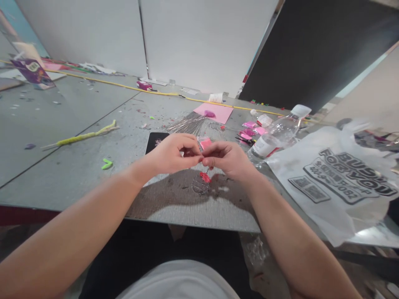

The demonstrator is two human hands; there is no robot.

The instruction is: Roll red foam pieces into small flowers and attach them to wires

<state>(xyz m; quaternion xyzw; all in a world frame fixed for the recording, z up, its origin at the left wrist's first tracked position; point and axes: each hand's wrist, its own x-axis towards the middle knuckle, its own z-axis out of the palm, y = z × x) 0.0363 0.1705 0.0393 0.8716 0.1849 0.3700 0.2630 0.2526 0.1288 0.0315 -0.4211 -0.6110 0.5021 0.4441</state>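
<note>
My left hand (176, 153) and my right hand (229, 160) meet above the grey table, thumbs and fingertips pinched together. Whatever lies between the fingertips is too small and covered to make out. Just below them, a rounded wire frame (200, 187) rests on the tabletop, with a lump of red clay-like material (205, 177) at its upper side. Behind the fingers is a small packet of pink material (205, 143). Partly covered by my left hand is a black, flat, phone-like object (152, 140).
A clear plastic bottle (280, 135) and a white plastic bag (336, 182) stand at the right. Thin wires (188, 123) and a pink sheet (218, 112) lie behind my hands. Leftward are a yellow-green wrapped stick (82, 137) and a green piece (107, 163). A yellow cable (124, 86) crosses the back.
</note>
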